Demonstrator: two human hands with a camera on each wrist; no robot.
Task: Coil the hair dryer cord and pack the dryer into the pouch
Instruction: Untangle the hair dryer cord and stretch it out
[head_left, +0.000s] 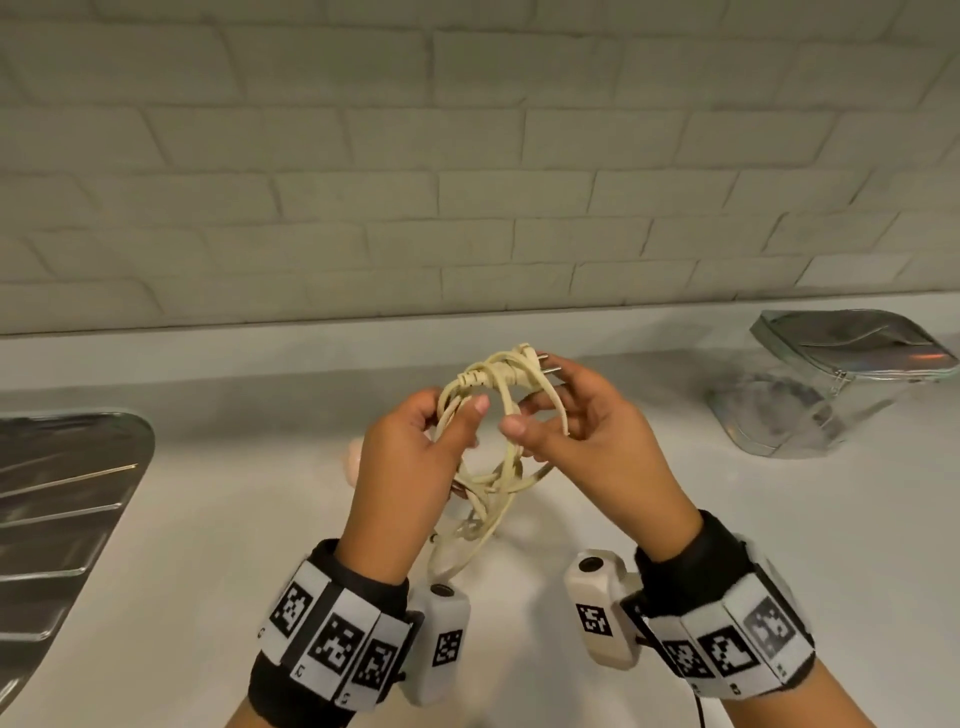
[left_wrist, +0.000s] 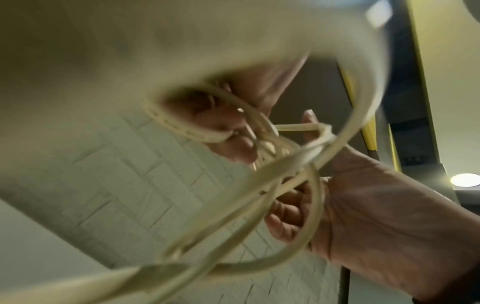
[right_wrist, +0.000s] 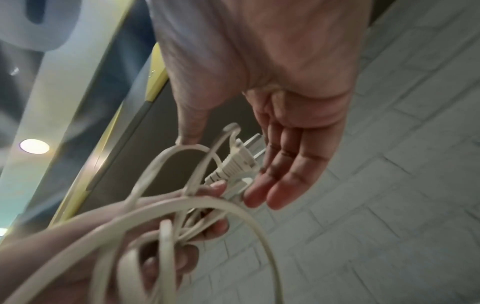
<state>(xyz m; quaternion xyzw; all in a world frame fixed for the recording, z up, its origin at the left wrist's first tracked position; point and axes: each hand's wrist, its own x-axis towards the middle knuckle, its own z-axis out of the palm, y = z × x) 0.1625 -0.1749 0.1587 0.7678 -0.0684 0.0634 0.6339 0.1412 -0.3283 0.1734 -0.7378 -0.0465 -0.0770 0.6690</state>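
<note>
I hold a cream cord (head_left: 491, 467) in loose loops above the white counter (head_left: 675, 519). My left hand (head_left: 415, 441) grips the bundle, fingers curled round several strands (left_wrist: 315, 205). The two-pin plug (head_left: 524, 364) sticks up at the top of the coil, its pins pointing right. My right hand (head_left: 566, 415) is beside it with nearly straight fingers (right_wrist: 285, 164) touching the cord by the plug (right_wrist: 239, 162); one loop hangs over its thumb. A pale pink piece, probably the dryer (head_left: 356, 457), peeks out behind my left hand. A silver pouch (head_left: 841, 364) lies at the back right.
A metal drainboard (head_left: 62, 499) takes up the left side of the counter. A tiled wall (head_left: 467, 182) rises behind the counter. The pouch stands about a hand's width right of my right hand.
</note>
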